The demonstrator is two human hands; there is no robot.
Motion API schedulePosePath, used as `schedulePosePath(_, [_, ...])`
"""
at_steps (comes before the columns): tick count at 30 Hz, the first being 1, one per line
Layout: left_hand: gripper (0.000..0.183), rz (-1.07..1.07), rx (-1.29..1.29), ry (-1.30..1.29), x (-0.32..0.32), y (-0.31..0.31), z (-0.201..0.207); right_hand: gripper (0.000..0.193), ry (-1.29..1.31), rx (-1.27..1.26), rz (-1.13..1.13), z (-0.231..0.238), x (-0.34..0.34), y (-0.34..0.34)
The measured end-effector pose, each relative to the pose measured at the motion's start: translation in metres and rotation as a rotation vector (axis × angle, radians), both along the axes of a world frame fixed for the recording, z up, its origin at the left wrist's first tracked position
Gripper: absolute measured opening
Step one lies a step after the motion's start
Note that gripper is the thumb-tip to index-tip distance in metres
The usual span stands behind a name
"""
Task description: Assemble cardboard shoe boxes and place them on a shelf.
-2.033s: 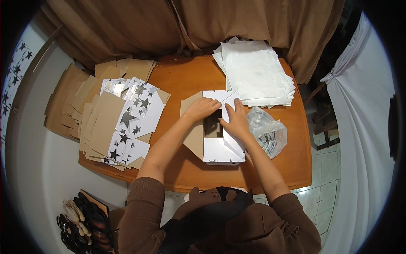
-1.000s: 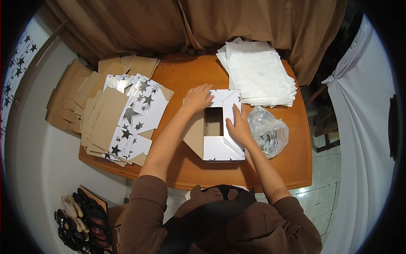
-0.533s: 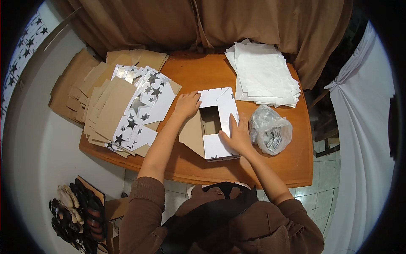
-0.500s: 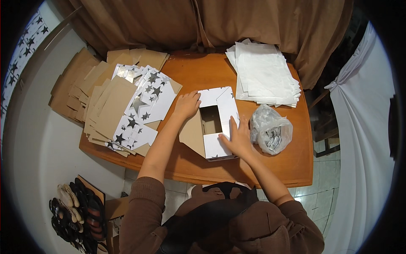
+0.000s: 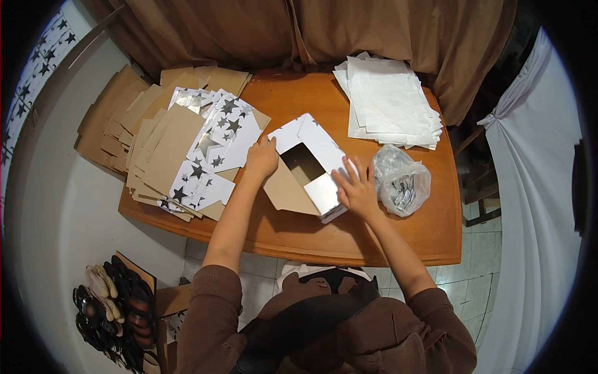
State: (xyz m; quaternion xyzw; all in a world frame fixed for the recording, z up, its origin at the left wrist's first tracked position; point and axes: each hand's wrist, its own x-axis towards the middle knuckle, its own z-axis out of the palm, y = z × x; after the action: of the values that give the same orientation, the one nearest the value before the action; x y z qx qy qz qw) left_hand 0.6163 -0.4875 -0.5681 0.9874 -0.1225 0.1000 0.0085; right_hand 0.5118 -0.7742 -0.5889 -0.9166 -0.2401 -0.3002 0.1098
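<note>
A white cardboard box (image 5: 319, 141) with dark stars on its side sits turned at an angle on the wooden table. Its partly folded top leaves a square opening into the brown inside, and a brown flap (image 5: 289, 192) sticks out toward the near left. At the far left corner, my left hand (image 5: 262, 158) grips the box's edge with bent fingers; the thumb is hard to make out. My right hand (image 5: 357, 189) rests along the right side, its fingers spread against the box near the white end flap.
Flat brown and star-printed cardboard blanks (image 5: 165, 146) are heaped at the table's left. White sheets (image 5: 386, 100) lie stacked at the far right. A clear plastic bag (image 5: 402, 184) of small silvery packets stands right of my right hand. Shoes (image 5: 115, 305) hang or lie at lower left.
The box has turned counterclockwise, its near end swinging to the right. My left hand has shifted slightly left, and my right hand's fingers have spread along the box's side.
</note>
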Motion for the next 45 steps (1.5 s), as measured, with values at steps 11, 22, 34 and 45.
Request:
schedulePosePath(11, [0.034,0.116,-0.319,0.198,-0.087,0.008,0.015,0.039,0.117,0.090,-0.283,0.013,0.025,-0.008])
schedulePosePath(22, [0.032,-0.100,-0.691,0.289,-0.164,0.024,0.031,0.033,0.359,0.361,0.199,0.027,-0.034,-0.057])
schedulePosePath(34, [0.018,-0.128,-0.542,0.095,-0.147,0.020,0.022,0.032,0.377,0.431,0.338,0.028,-0.050,-0.042])
schedulePosePath(45, [0.053,-0.192,-0.355,-0.335,-0.123,-0.015,0.009,0.058,-0.155,0.189,0.098,0.012,-0.032,-0.011])
